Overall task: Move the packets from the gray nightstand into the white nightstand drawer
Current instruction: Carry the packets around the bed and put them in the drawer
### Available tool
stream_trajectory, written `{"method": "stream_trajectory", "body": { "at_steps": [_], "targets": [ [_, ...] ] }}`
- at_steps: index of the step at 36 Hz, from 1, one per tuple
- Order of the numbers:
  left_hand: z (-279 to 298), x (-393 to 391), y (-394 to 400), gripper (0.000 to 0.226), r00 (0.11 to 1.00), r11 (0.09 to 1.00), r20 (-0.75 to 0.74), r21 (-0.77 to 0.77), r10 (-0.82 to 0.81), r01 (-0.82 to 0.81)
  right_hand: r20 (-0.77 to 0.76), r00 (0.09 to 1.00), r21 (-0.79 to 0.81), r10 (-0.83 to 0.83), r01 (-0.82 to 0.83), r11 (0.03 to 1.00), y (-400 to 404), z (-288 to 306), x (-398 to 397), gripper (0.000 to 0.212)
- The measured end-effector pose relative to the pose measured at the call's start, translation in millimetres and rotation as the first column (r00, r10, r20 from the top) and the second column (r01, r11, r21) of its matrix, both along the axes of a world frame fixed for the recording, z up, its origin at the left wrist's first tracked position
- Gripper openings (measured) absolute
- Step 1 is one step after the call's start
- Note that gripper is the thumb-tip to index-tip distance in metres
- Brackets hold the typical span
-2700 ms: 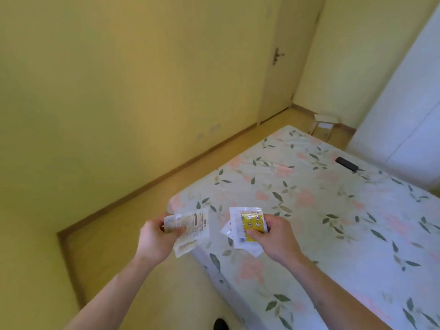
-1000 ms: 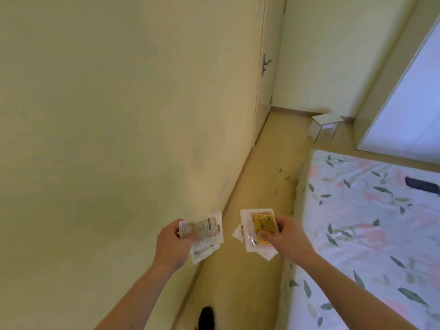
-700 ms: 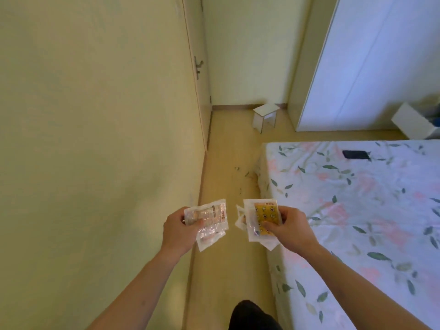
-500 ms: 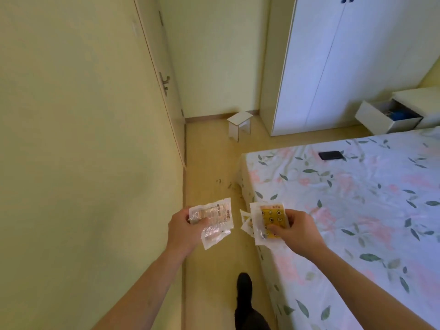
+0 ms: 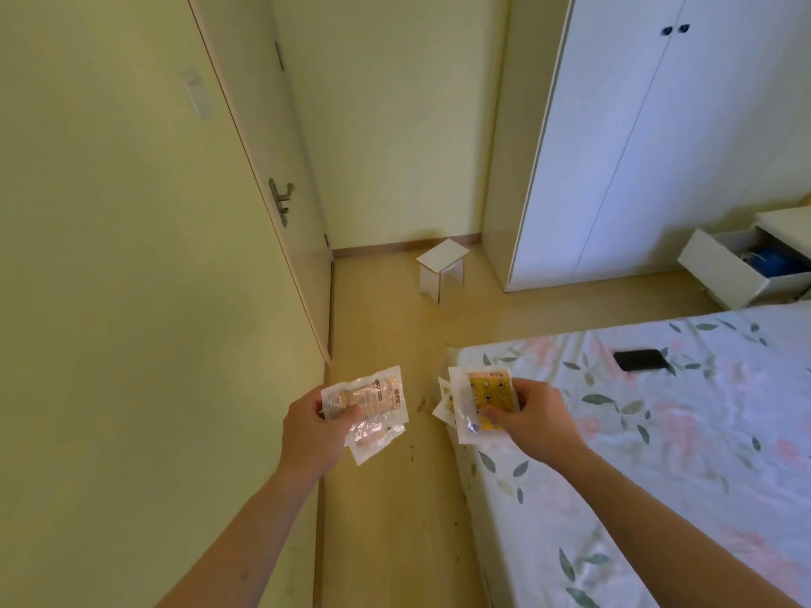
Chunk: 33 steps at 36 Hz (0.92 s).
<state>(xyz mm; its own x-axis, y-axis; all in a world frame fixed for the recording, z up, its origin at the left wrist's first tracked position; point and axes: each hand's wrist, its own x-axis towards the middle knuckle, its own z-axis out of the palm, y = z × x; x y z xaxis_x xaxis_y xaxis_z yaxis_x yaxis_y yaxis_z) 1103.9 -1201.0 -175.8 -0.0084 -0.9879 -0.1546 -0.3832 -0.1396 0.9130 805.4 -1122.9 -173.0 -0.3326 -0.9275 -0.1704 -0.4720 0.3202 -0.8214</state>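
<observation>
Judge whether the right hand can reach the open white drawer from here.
Probably not: the right hand, gripping yellow-printed packets, is well short of the open white drawer, with the floral bed's corner between.

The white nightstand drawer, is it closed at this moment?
No, the white nightstand drawer stands pulled out, with a blue object visible inside it.

The left hand (image 5: 312, 427) and right hand (image 5: 533, 416) each hold packets, side by side. Right of the right hand lies the bed (image 5: 658, 454), a phone (image 5: 640, 359) on it. Ahead stands a stool (image 5: 442, 269); far right, the open drawer (image 5: 741, 274).
</observation>
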Motion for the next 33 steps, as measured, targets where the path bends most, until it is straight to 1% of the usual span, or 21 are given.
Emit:
{"method": "stream_trajectory", "body": {
  "at_steps": [4, 8, 13, 19, 22, 27, 33],
  "targets": [
    [-0.7, -7.5, -72.4, 0.018, 1.0, 1.0, 0.004, -0.005, 0.003, -0.003, 0.004, 1.0, 0.002, 0.021, -0.021, 1.0, -71.1, -0.7, -13.2, 0.022],
    [-6.0, -18.8, -152.0, 0.019, 1.0, 1.0, 0.009, -0.004, -0.025, 0.025, 0.001, 1.0, 0.019, 0.004, -0.004, 1.0, -139.7, -8.2, -28.5, 0.021],
    [-11.6, -35.8, -257.3, 0.017, 0.996, 0.996, -0.013, -0.005, -0.085, 0.085, 0.0, 0.999, 0.029, -0.055, 0.055, 0.998, -225.1, -18.0, -45.2, 0.016],
    [-11.7, -50.3, -387.6, 0.022, 0.986, 0.986, 0.011, 0.014, -0.167, 0.166, 0.013, 0.985, 0.039, -0.174, 0.173, 0.984, -315.1, -21.1, -62.4, 0.012],
    [-8.1, -71.6, -443.4, 0.021, 0.977, 0.977, 0.028, -0.002, -0.211, 0.211, 0.003, 0.972, 0.047, -0.234, 0.234, 0.971, -352.7, -21.3, -74.6, 0.01],
    [-7.7, -121.7, -521.5, 0.024, 0.949, 0.949, 0.004, -0.016, -0.315, 0.315, 0.02, 0.956, 0.077, -0.293, 0.291, 0.954, -416.3, -26.6, -104.2, 0.012],
    [-16.4, -190.1, -626.5, 0.02, 0.926, 0.926, 0.005, 0.007, -0.379, 0.379, 0.092, 0.928, 0.079, -0.361, 0.354, 0.932, -508.8, -43.8, -157.0, 0.015]
  ]
}}
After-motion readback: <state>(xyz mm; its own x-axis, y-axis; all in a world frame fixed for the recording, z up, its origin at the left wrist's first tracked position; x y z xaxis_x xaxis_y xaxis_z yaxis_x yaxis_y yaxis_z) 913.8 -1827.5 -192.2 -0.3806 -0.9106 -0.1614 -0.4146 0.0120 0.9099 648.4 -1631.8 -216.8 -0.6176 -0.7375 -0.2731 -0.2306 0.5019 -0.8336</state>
